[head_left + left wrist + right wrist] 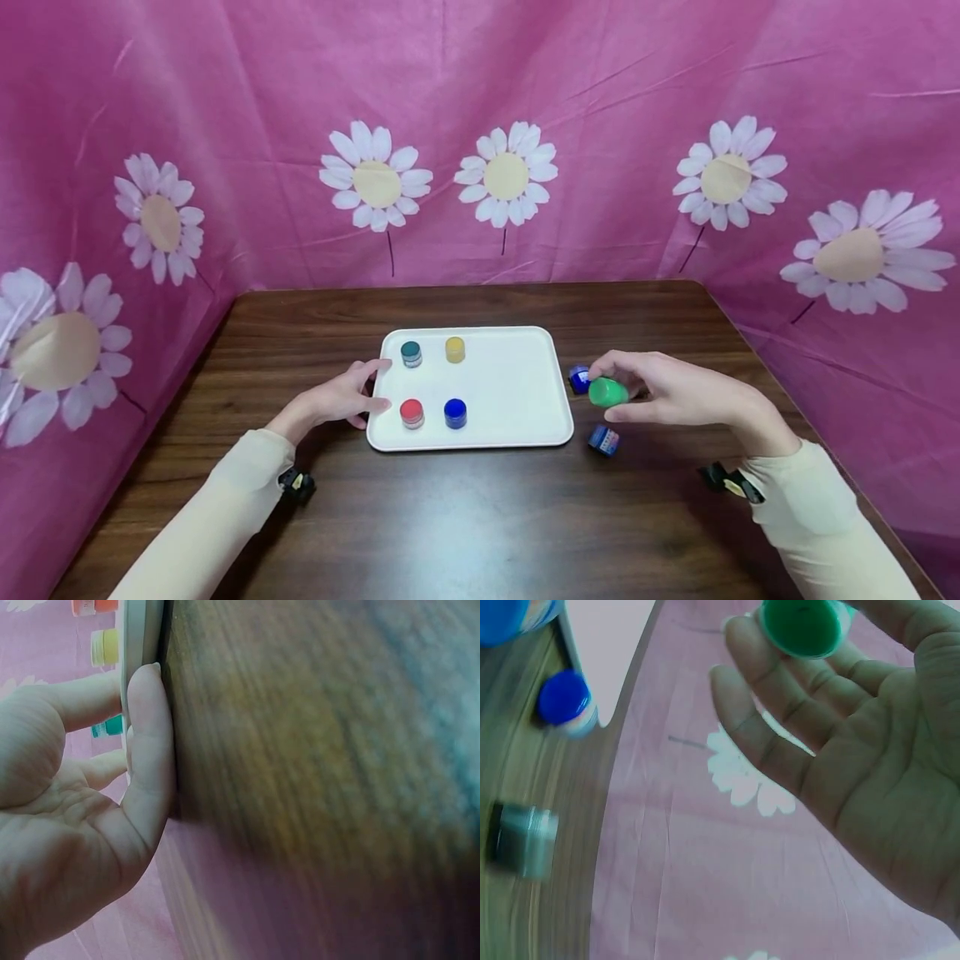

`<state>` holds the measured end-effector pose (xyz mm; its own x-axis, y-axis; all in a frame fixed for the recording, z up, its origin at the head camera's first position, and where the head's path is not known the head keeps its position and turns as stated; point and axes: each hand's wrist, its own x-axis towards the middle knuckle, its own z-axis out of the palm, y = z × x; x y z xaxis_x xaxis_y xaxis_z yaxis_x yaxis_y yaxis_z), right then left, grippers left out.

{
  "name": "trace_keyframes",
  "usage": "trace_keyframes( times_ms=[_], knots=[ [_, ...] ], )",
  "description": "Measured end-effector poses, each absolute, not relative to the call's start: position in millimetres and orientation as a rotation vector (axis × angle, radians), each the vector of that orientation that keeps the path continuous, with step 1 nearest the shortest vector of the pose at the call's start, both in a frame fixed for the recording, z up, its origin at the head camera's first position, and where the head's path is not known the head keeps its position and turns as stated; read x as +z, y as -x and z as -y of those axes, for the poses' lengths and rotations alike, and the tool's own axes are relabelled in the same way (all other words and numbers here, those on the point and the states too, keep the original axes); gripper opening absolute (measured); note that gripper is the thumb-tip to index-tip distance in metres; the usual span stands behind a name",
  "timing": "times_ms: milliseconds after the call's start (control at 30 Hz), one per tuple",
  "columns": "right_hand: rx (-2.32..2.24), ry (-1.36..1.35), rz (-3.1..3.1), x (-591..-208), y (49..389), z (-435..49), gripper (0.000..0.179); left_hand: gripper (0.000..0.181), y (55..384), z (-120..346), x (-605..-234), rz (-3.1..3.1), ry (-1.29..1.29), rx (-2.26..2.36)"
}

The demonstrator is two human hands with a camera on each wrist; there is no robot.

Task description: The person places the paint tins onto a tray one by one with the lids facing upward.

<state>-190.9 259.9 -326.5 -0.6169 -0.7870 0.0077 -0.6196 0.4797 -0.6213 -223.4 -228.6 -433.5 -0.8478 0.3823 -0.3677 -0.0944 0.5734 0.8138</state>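
Note:
My right hand (660, 387) holds a small green paint jar (608, 392) between thumb and fingers, raised right of the white tray (510, 387). The green round end of that jar shows in the right wrist view. My left hand (341, 395) grips the tray's left edge; in the left wrist view one finger lies along its outer side and others reach over the rim. On the tray stand a dark green jar (411, 354), a yellow jar (454, 350), a red jar (412, 413) and a blue jar (455, 413).
Beside the tray's right edge are a blue jar (579, 379), partly behind my right fingers, and another blue jar (603, 440) nearer me. A dark-lidded jar (529, 838) is on the table in the right wrist view. Pink flowered cloth (600, 233) surrounds the wooden table (465, 517).

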Motion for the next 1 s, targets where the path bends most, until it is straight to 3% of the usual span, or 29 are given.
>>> trace_keyframes(
  times_ms=[267, 600, 1000],
  knots=[
    [-0.903, 1.347, -2.358, -323.9, 205.3, -229.7, 0.036, 0.075, 223.6, 229.9, -434.9, -2.280, -0.226, 1.226],
    [-0.867, 1.207, -2.344, -328.0, 232.0, -197.1, 0.053, 0.077, 229.6, 232.5, -431.0, -2.287, -0.246, 1.207],
    [-0.867, 1.227, -2.246, -345.7, 248.0, -174.2, 0.042, 0.076, 229.5, 230.5, -432.1, -2.272, -0.253, 1.202]
  ],
)
